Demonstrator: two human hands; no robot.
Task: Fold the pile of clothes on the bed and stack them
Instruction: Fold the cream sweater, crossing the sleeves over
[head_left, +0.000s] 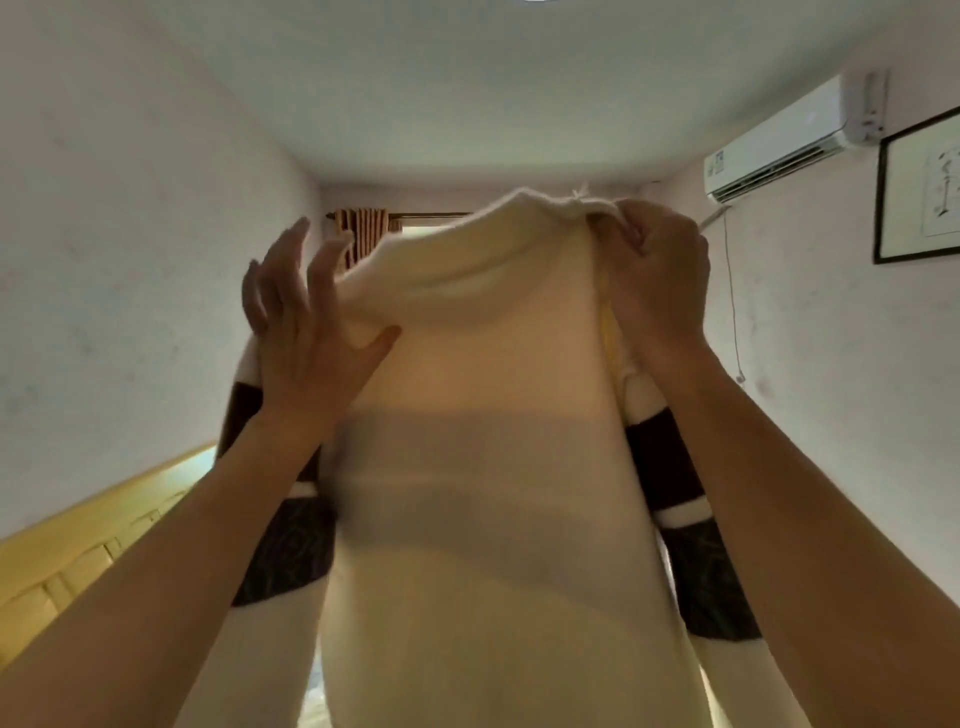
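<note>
1. Cream sweater held up in front of the head camera — dark bands on sleeves.
2. Right hand fingers pinch its top edge.
3. Left hand fingers spread, thumb on the cloth.
4. Air conditioner label — unreadable.

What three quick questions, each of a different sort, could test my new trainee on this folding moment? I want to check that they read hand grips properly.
1. True or false: the right hand pinches the top edge of the cream knitted sweater with dark sleeve bands.
2. Which hand has its fingers spread open against the sweater?
A. left hand
B. right hand
C. neither
3. Fill in: the white air conditioner hangs on the wall on the person's ____ side.

Key: 1 true; 2 A; 3 right.
</note>
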